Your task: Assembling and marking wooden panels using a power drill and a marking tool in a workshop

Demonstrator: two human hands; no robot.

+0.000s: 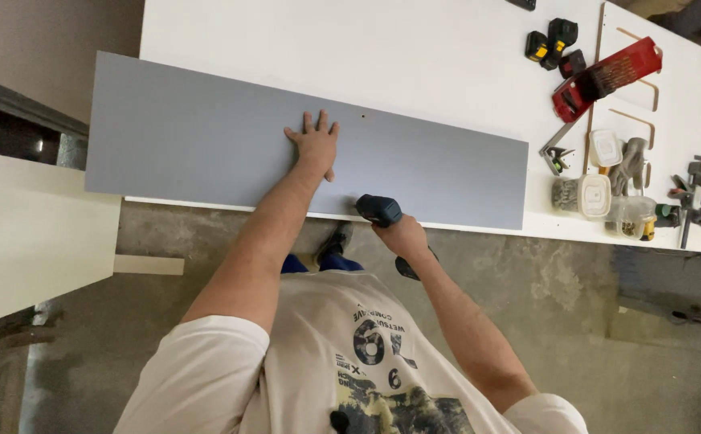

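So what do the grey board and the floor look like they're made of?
The grey board under the left hand looks like laminated or painted sheet wood: flat, matte, even colour, thin straight edges, one small drilled hole. That is a guess from the surface alone. The floor looks like bare concrete: mottled grey, rough, stained.

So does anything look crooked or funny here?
The long grey panel lies a bit slanted on the white table, and its left end sticks out past the table's edge with nothing under it. The left hand presses flat on it; the right hand holds a drill at its near edge.
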